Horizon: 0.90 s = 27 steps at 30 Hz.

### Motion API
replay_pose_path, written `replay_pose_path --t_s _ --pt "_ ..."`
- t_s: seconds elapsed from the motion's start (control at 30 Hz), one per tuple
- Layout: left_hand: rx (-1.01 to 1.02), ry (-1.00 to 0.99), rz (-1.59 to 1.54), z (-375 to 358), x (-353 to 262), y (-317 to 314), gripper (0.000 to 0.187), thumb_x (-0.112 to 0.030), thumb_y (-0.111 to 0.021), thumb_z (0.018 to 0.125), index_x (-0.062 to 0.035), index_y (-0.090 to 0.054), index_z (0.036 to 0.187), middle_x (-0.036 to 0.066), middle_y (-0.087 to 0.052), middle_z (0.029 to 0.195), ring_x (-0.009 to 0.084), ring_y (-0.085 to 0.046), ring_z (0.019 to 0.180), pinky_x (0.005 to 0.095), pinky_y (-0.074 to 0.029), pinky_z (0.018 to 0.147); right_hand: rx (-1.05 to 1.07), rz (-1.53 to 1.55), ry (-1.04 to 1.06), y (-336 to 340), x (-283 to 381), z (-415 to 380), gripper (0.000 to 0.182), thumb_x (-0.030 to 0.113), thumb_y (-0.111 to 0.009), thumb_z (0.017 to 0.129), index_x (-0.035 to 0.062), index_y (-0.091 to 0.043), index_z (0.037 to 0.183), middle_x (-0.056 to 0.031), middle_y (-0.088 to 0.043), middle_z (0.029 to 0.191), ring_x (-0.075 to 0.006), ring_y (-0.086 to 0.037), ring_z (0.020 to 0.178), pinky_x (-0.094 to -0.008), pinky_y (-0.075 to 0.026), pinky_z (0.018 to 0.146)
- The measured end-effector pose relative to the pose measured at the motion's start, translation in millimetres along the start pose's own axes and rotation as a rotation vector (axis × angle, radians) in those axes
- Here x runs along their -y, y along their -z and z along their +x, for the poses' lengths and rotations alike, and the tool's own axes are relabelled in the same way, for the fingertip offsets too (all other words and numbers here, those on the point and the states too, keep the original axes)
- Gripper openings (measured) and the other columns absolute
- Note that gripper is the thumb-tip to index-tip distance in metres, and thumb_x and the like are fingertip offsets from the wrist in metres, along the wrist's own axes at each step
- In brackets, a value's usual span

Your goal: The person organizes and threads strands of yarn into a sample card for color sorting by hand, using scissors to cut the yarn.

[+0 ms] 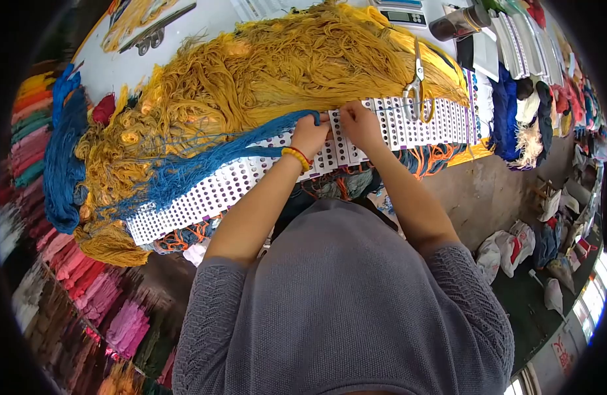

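Beside the white perforated cards point(218, 191), at the middle of the table's near side, my left hand point(310, 136) is closed on the end of a bundle of blue yarn point(204, 158). The yarn trails off to the left over the cards. Just to its right, my right hand point(361, 124) is closed at the upper edge of the cards, its fingertips pinched together; what they hold is too small to make out. Behind both hands lies a large heap of yellow yarn point(277, 59). Scissors with a gold-coloured handle point(418, 85) rest on the cards to the right.
A digital scale point(403, 18) and a dark cylindrical container point(458, 23) stand at the back right. Blue yarn point(66, 164) hangs over the table's left end. Coloured skeins point(127, 329) are on the lower left, and white bags point(507, 250) lie on the right.
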State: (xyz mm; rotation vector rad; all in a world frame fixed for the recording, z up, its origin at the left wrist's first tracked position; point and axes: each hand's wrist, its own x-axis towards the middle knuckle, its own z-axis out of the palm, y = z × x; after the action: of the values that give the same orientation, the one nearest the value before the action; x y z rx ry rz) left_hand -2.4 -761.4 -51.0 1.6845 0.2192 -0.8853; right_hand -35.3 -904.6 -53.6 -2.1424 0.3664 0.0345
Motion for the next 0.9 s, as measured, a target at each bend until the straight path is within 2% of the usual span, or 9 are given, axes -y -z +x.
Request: replay_pose_path --t_s 0.13,0.43,0.53,0.63,0.7,0.73,0.8,0.83,0.9 --pt "-0.105 -0.096 0.125 7 -4 -8 0.018 -0.007 -0.050 0.078 0.0027 -0.059 0.091 0.010 -0.062 0.067 0.0156 -0.061 0.054 0.0255 -0.044 0.047 0.003 -0.081 0.027 0 2 2 0.016 0.021 -0.053 0.079 0.0058 -0.058 0.082 -0.0155 -0.060 0.071 -0.0332 -0.058 0.062 -0.0407 -0.045 0.054" --pt "-0.216 -0.210 0.338 13 -2 -10 0.016 -0.011 -0.056 0.072 0.0036 -0.059 0.077 0.015 -0.060 0.064 0.0197 -0.059 0.052 0.0291 -0.046 0.051 0.088 -0.071 -0.055 5 12 1 0.019 0.021 -0.056 0.078 0.0047 -0.058 0.087 -0.0135 -0.061 0.077 -0.0279 -0.059 0.066 -0.0343 -0.046 0.058" --pt "-0.101 -0.160 0.037 -9 -9 6 0.015 -0.013 -0.059 0.073 0.0013 -0.058 0.077 0.010 -0.059 0.063 0.0134 -0.056 0.053 0.0251 -0.042 0.045 0.085 0.055 -0.095 12 11 -1 0.017 0.017 -0.057 0.077 0.0039 -0.057 0.088 -0.0141 -0.060 0.077 -0.0265 -0.059 0.067 -0.0334 -0.046 0.058" --pt "0.177 0.075 -0.666 -36 -37 25 0.017 -0.008 -0.053 0.079 -0.0006 -0.054 0.094 0.005 -0.056 0.066 0.0076 -0.041 0.045 0.0191 -0.026 0.037 0.007 -0.042 0.137 5 -10 -1 0.014 0.011 -0.057 0.076 0.0019 -0.056 0.086 -0.0113 -0.059 0.074 -0.0210 -0.057 0.061 -0.0318 -0.044 0.054" --pt "0.389 0.083 -0.882 -37 -40 32 0.024 -0.009 -0.048 0.082 0.0009 -0.052 0.103 0.005 -0.055 0.067 0.0063 -0.041 0.046 0.0186 -0.026 0.037 0.118 0.074 -0.020 9 -4 0 0.013 0.011 -0.057 0.077 0.0016 -0.056 0.086 -0.0086 -0.058 0.073 -0.0169 -0.055 0.061 -0.0294 -0.043 0.054" --pt "0.487 0.061 -0.864 -28 -37 30 0.029 -0.012 -0.047 0.083 -0.0005 -0.051 0.109 0.004 -0.053 0.062 0.0063 -0.040 0.045 0.0191 -0.026 0.037 0.227 0.188 -0.176 13 0 2 0.011 0.010 -0.057 0.077 0.0012 -0.056 0.085 -0.0060 -0.058 0.072 -0.0127 -0.054 0.061 -0.0269 -0.042 0.055" --pt "0.369 0.117 -0.487 -17 -35 13 0.029 -0.013 -0.048 0.083 -0.0041 -0.052 0.110 0.002 -0.050 0.056 0.0064 -0.036 0.041 0.0181 -0.026 0.037 0.255 0.467 -0.255 19 3 4 0.010 0.010 -0.057 0.078 0.0012 -0.056 0.084 -0.0037 -0.057 0.072 -0.0096 -0.052 0.062 -0.0243 -0.041 0.056" --pt "0.187 0.078 -0.148 -11 -30 -1 0.025 -0.016 -0.051 0.082 -0.0040 -0.057 0.103 0.002 -0.050 0.053 0.0081 -0.039 0.040 0.0209 -0.031 0.039 0.283 0.750 -0.336 21 6 3 0.010 0.009 -0.057 0.079 0.0012 -0.056 0.084 -0.0013 -0.056 0.071 -0.0065 -0.050 0.063 -0.0218 -0.040 0.058" --pt "0.141 -0.155 0.161 -1 -13 -10 0.020 -0.019 -0.051 0.082 -0.0026 -0.059 0.090 0.004 -0.052 0.055 0.0108 -0.047 0.045 0.0243 -0.037 0.044 0.291 0.737 -0.324 23 9 2 0.010 0.009 -0.057 0.079 0.0009 -0.056 0.084 0.0008 -0.055 0.072 -0.0064 -0.048 0.065 -0.0206 -0.039 0.060"
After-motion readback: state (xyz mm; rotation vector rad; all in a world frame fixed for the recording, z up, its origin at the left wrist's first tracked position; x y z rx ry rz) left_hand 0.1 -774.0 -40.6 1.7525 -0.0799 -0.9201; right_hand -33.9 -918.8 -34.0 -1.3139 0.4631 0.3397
